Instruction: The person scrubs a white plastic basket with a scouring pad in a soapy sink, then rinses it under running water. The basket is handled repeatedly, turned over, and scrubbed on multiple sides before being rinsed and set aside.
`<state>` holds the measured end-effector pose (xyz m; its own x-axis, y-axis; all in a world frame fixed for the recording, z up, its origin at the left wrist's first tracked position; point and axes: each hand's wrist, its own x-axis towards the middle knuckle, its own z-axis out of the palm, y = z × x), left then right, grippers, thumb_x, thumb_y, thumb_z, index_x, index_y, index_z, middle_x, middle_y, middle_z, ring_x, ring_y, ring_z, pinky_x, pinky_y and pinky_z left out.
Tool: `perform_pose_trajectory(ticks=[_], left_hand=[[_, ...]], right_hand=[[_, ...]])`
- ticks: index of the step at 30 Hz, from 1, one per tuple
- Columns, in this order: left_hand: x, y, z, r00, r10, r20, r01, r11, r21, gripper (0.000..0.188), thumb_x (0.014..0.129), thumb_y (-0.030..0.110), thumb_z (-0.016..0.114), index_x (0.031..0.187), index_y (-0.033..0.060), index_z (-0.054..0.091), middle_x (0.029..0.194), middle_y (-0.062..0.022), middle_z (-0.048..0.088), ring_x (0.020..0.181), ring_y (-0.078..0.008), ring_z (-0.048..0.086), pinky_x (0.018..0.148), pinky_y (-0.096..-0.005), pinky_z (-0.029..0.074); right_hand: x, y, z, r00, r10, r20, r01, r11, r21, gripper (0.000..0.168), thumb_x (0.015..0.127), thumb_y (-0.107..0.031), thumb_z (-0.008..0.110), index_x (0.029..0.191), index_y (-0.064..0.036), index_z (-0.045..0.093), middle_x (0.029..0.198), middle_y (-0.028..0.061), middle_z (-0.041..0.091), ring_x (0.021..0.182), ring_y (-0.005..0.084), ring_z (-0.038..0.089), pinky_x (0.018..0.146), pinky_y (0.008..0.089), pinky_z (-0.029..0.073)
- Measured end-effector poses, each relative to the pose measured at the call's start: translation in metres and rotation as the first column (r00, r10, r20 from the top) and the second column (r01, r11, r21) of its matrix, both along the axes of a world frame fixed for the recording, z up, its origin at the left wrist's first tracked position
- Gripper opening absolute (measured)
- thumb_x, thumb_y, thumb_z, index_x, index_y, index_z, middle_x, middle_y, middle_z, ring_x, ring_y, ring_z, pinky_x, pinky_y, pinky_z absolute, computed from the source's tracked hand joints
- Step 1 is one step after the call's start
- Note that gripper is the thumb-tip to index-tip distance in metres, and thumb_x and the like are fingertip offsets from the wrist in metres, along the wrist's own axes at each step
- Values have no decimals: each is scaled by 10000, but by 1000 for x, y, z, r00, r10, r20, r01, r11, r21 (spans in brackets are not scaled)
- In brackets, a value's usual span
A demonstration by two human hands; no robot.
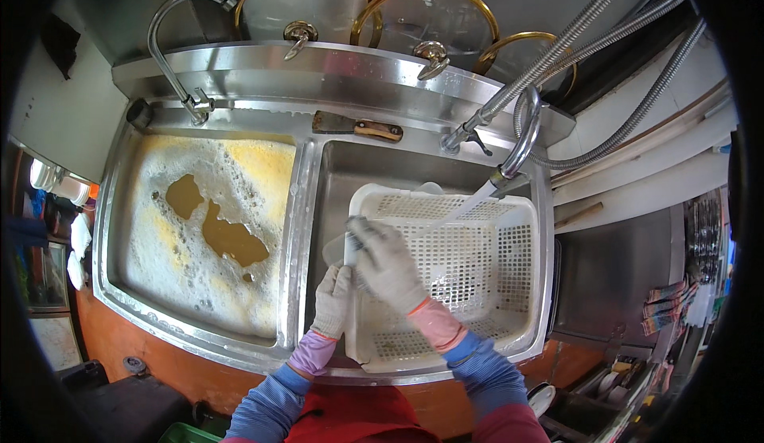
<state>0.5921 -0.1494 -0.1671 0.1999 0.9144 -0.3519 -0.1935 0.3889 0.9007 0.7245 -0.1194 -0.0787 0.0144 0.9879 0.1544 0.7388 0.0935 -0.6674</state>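
A white perforated plastic basket (516,252) sits in the right basin of a stainless steel sink (343,162). My left hand (333,300), in a pale knit glove, grips the basket's left rim. Gloved alike, my right hand (394,267) presses a dark grey scouring pad (358,228) against that same rim, just above the left hand. The right hand and the pad are blurred. Water (459,209) streams from the right faucet (504,174) into the basket. A pale translucent piece (334,251) juts out beside the left rim; what it is, I cannot tell.
Foamy, brownish water (239,243) fills the left basin, under a second faucet (173,55). A wooden-handled scraper (358,127) lies on the ledge behind the basins. Glass lids (430,16) with gold rims lean at the back. A flexible metal hose (632,121) loops at right.
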Motion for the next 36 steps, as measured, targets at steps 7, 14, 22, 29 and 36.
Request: perform_pose_trajectory(ticks=[7,14,22,29,36], left_hand=[[5,0,30,949,-100,-298,109,994,13,297,926,164,526,1179,16,573,884,-71,660,797,-82,576,731,-251,476],[2,5,44,901,-89,-424,165,975,146,291,895,171,552,1159,53,580,808,-131,651,709,-176,627,673,-299,489],[-4,0,17,897,-76,-435,182,961,208,274,885,178,559,1119,40,598,776,-137,653,670,-175,632,634,-300,494],[9,5,20,963,-62,-261,84,994,74,257,889,172,567,1091,19,611,830,-89,654,724,-124,595,690,-275,486],[-1,44,24,978,-125,167,176,926,-334,507,986,420,354,1126,-3,596,1017,-83,632,917,-151,574,839,-307,460]], right_hand=[[10,72,-6,806,-130,577,172,985,-18,315,801,-108,548,1102,-47,618,1031,107,583,942,291,547,835,402,462],[-14,30,-9,859,148,491,-176,984,10,278,761,-124,565,1014,-20,616,982,107,579,902,283,573,759,398,496],[-22,23,3,856,171,487,-171,984,-43,219,820,-164,543,995,-80,645,954,94,588,952,275,555,772,410,487],[34,58,-15,932,-173,319,167,985,49,261,827,-131,563,1069,-133,662,1051,108,603,964,257,584,797,351,490],[57,-8,2,438,-617,-654,299,786,-541,325,878,-77,523,1189,-13,595,1080,74,637,940,126,569,867,248,450]])
